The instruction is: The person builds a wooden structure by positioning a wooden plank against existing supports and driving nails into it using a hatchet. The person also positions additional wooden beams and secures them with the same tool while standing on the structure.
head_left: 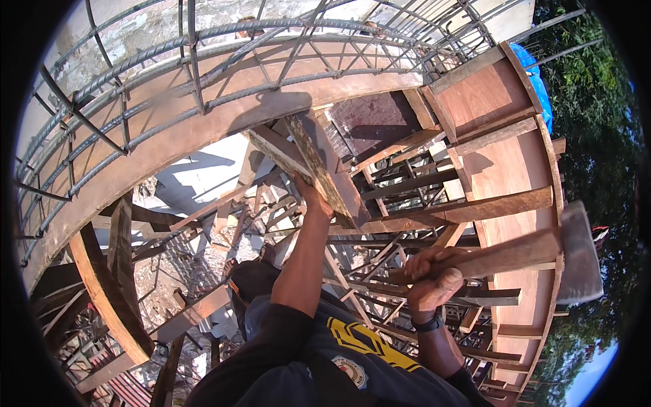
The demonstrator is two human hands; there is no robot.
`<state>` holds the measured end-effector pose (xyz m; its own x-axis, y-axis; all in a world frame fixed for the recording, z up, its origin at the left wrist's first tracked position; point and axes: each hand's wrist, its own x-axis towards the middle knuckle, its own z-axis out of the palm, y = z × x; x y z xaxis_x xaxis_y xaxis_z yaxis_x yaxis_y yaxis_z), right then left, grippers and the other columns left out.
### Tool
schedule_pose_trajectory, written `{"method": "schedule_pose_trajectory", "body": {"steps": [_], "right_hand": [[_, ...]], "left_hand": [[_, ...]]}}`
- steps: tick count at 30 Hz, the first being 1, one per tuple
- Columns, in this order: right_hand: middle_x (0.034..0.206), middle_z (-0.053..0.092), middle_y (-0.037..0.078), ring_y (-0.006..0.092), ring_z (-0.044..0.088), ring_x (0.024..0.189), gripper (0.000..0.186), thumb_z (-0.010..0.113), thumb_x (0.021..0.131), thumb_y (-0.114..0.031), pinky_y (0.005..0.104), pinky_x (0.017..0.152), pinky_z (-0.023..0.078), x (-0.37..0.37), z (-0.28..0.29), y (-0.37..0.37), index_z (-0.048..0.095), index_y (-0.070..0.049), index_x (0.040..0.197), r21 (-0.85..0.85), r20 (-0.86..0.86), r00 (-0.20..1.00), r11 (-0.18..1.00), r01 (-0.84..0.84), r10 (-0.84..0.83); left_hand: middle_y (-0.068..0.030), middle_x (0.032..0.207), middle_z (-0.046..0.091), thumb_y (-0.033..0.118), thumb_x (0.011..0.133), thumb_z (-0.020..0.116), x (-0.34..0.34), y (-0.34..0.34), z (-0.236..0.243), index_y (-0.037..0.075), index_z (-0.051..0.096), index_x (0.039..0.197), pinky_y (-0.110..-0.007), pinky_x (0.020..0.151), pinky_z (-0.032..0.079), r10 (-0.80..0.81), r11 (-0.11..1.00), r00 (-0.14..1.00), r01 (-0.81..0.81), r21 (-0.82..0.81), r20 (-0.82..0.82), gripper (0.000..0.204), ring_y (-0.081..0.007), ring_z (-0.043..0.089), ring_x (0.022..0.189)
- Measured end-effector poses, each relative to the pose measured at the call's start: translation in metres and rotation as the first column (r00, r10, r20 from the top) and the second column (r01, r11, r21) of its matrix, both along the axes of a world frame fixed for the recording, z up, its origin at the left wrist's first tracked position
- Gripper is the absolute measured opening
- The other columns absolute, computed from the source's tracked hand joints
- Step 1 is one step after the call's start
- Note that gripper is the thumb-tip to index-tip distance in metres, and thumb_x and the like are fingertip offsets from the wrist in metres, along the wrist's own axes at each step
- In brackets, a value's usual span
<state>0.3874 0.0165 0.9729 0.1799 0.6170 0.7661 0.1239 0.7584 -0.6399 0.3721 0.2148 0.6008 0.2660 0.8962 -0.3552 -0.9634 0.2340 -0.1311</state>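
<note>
My right hand (pixel 434 281), with a dark band at its wrist, is closed round the wooden handle of a hatchet (pixel 505 258). The hatchet's broad, dark metal head (pixel 580 258) points right, over the curved plywood edge. My left hand (pixel 313 195) grips the near end of a rough wooden piece (pixel 329 169), made of boards that meet at an angle. The far end of this piece reaches the curved plywood panel (pixel 271 102). My palm hides part of the joint, and the left fingers are mostly behind the wood.
Steel rebar (pixel 196 68) tied in a cage curves along the far left. On the right runs a plywood formwork trough (pixel 515 169) with timber ribs. Beneath me, timber props and beams (pixel 434 217) cross above rubble-strewn ground (pixel 163 271). A curved wooden board (pixel 108 292) stands at left.
</note>
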Motion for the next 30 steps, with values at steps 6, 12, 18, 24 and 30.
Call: {"method": "schedule_pose_trajectory", "body": {"steps": [6, 12, 18, 24, 30], "right_hand": [[0.064, 0.046, 0.0, 0.0082, 0.04, 0.049, 0.056, 0.049, 0.097, -0.063, 0.0226, 0.042, 0.03, 0.031, 0.049, -0.022, 0.049, -0.007, 0.095, -0.665, 0.373, 0.889, 0.592, 0.457, -0.267], [0.07, 0.042, 0.002, 0.01, 0.045, 0.059, 0.05, 0.057, 0.095, -0.055, 0.0252, 0.055, 0.046, 0.007, 0.083, 0.007, 0.047, -0.007, 0.097, 0.094, -0.007, 0.996, 0.992, -0.088, 0.089], [0.067, 0.048, 0.008, 0.0167, 0.046, 0.063, 0.049, 0.043, 0.106, -0.042, 0.0349, 0.06, 0.04, 0.019, -0.037, -0.028, 0.057, 0.003, 0.095, -0.794, 0.592, 0.768, 0.346, 0.501, 0.246], [0.062, 0.042, 0.004, 0.0134, 0.039, 0.04, 0.068, 0.047, 0.09, -0.074, 0.0293, 0.034, 0.036, -0.004, 0.132, 0.013, 0.04, -0.007, 0.096, -0.277, -0.014, 0.989, 0.951, 0.139, -0.149], [0.063, 0.05, 0.003, 0.0108, 0.046, 0.054, 0.062, 0.042, 0.098, -0.066, 0.03, 0.047, 0.036, 0.017, -0.102, -0.02, 0.05, -0.006, 0.085, -0.876, 0.476, 0.863, 0.174, 0.45, 0.168]], "left_hand": [[-0.0062, 0.133, 0.057, 0.08, 0.091, 0.026, -0.009, -0.015, 0.035, 0.018, 0.046, 0.145, -0.045, 0.096, 0.051, -0.034, 0.999, 0.997, 0.031, -0.045, -0.069, 0.085, -0.0279, 0.059, 0.116], [-0.0091, 0.129, 0.059, 0.078, 0.092, 0.026, -0.014, -0.018, 0.023, 0.017, 0.047, 0.143, -0.045, 0.094, 0.052, -0.035, 0.997, 0.997, 0.03, -0.069, -0.074, 0.082, -0.0293, 0.062, 0.112], [-0.0121, 0.124, 0.062, 0.077, 0.093, 0.024, 0.012, -0.013, 0.031, 0.014, 0.048, 0.142, -0.047, 0.091, 0.053, 0.021, 0.998, 0.999, -0.023, -0.064, -0.025, 0.084, -0.031, 0.063, 0.107], [-0.0123, 0.116, 0.064, 0.081, 0.09, 0.021, -0.007, -0.011, -0.016, 0.013, 0.052, 0.137, -0.046, 0.082, 0.056, -0.093, 0.995, 0.993, 0.09, 0.044, 0.069, 0.088, -0.0313, 0.065, 0.099], [-0.01, 0.111, 0.065, 0.08, 0.09, 0.025, -0.006, -0.015, 0.04, 0.014, 0.057, 0.13, -0.046, 0.079, 0.056, -0.067, 0.993, 0.998, 0.067, -0.095, 0.001, 0.084, -0.0289, 0.065, 0.094]]}}
